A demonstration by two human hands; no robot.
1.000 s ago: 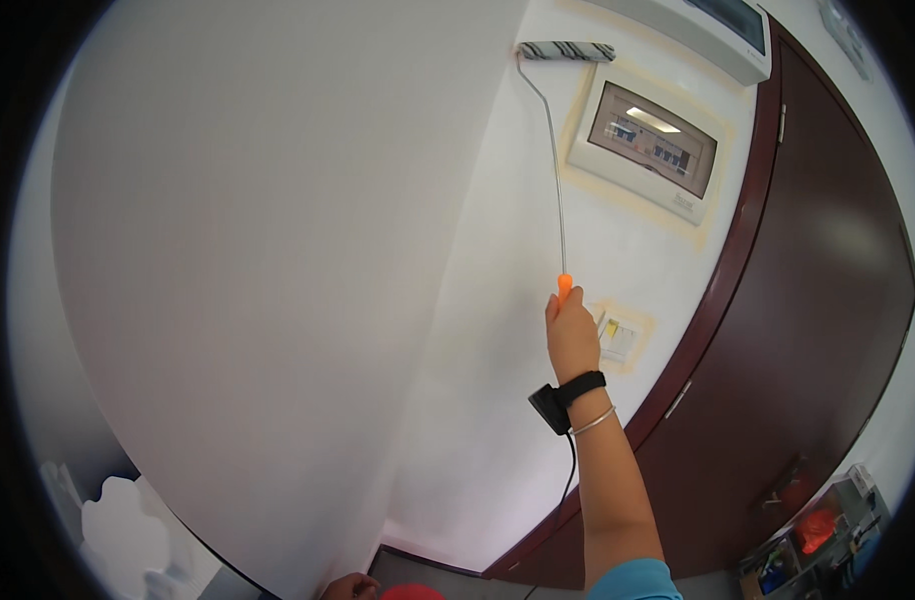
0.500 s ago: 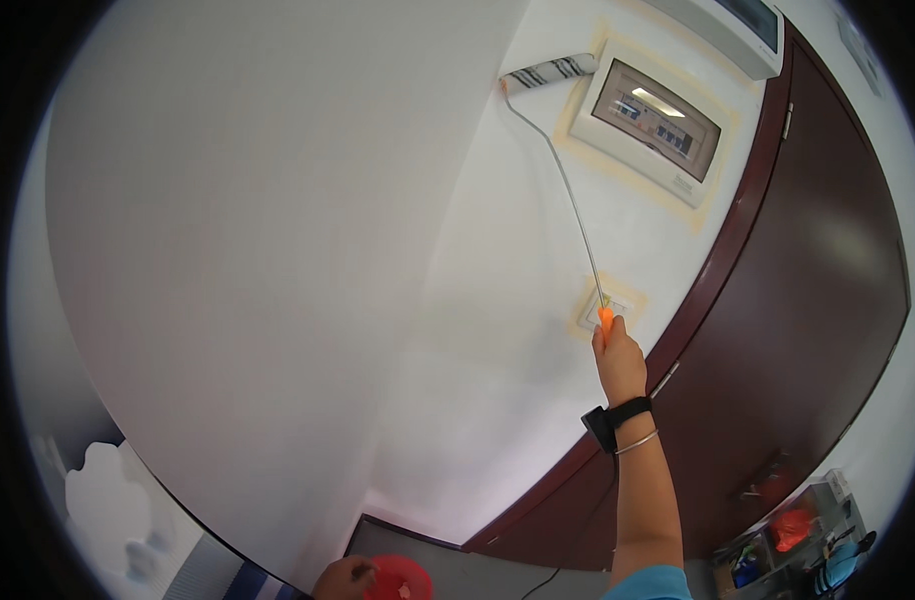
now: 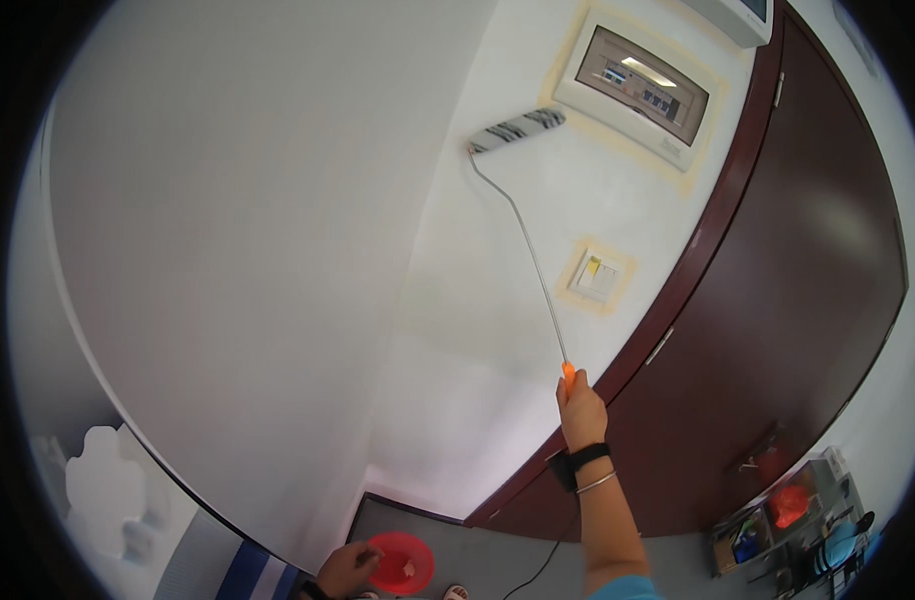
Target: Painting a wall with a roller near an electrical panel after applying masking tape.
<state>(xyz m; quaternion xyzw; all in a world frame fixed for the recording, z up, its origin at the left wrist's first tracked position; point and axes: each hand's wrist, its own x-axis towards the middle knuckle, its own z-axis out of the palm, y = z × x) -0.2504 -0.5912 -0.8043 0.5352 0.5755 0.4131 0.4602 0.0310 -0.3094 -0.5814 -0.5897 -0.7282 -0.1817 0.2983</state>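
Note:
My right hand is closed around the orange handle of a paint roller. Its long, bent wire frame runs up the white wall. The grey-and-black striped sleeve lies against the wall, below and left of a breaker box with a tinted window. Low in the picture is my left hand, its fingers loosely bent and apart, with nothing visible in them. It overlaps the left edge of a red basin on the floor; whether it touches the basin I cannot tell. Something small and pale lies in the basin.
Yellowish tape frames the breaker box and a light switch. A dark red door stands at the right. A large grey panel fills the left. Shelves with a red bag are at lower right. A cable trails below my right arm.
The roller has come down the wall and slightly left, from beside the breaker box to below its corner. My right hand has dropped below the switch. The view has shifted a little.

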